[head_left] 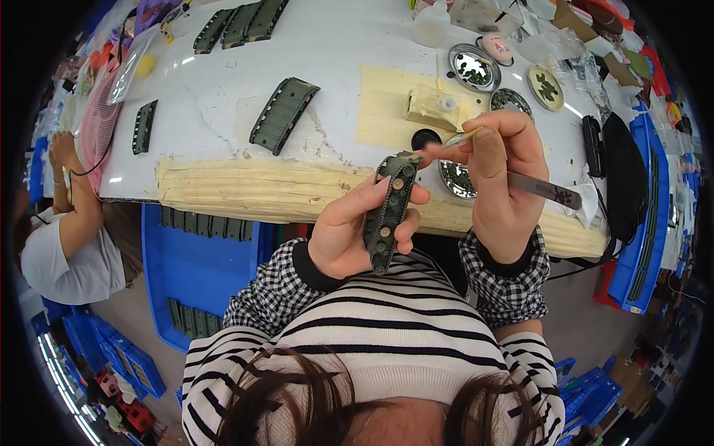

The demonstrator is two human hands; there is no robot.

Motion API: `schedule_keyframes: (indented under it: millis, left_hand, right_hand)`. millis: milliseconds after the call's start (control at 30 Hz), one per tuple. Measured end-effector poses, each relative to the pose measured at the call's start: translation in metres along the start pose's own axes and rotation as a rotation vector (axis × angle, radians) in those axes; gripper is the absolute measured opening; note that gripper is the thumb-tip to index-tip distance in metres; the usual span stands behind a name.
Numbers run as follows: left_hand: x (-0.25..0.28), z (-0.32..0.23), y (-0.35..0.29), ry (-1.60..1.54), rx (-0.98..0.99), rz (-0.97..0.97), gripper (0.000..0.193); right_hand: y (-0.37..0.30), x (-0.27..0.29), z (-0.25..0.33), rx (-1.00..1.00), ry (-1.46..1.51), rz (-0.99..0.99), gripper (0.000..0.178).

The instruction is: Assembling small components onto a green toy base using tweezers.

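Note:
My left hand [338,230] is wrapped round a dark green model tank hull [388,215]. Its narrow side, with a row of round wheels and a toothed edge, is turned up. Two of the wheels look brownish. My right hand [502,175] is closed at the hull's far end, with one finger reaching toward it. A pair of metal tweezers [547,189] sticks out from this hand to the right. Between its thumb and finger shows a thin yellowish tip, too small to name. Whether the right fingertip touches the hull cannot be made out.
Past my hands stand metal dishes [474,68] of small green parts, a pale lid [546,88] with parts and a tape-covered block [431,108]. More green hulls [284,115] lie on the white table. A blue crate [201,260] sits left; a person [74,238] works beyond it.

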State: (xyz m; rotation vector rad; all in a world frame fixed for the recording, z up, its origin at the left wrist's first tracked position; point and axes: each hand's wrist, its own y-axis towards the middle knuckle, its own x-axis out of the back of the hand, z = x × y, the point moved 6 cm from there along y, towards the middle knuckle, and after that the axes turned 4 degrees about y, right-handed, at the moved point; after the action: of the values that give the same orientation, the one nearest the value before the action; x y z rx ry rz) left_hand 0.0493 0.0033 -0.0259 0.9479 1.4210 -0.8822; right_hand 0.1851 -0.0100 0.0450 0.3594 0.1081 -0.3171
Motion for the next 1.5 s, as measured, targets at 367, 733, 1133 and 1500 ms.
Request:
schedule_keyframes:
  millis: [367, 733, 1133, 1500]
  left_hand:
    - [-0.016, -0.018, 0.000, 0.374, -0.094, -0.134, 0.056]
    - [-0.028, -0.044, -0.012, 1.592, -0.386, -0.252, 0.047]
    - [-0.039, -0.038, -0.007, 1.854, -0.346, -0.173, 0.047]
    - [-0.036, -0.039, -0.008, 1.858, -0.335, -0.181, 0.046]
  right_hand:
    - [0.019, 0.029, 0.001, 0.154, -0.412, -0.209, 0.011]
    - [0.014, 0.018, 0.023, 0.419, -0.641, -0.189, 0.006]
    - [0.003, -0.006, -0.001, 0.098, -0.200, 0.083, 0.007]
    - [0.004, -0.005, -0.002, 0.093, -0.183, 0.043, 0.007]
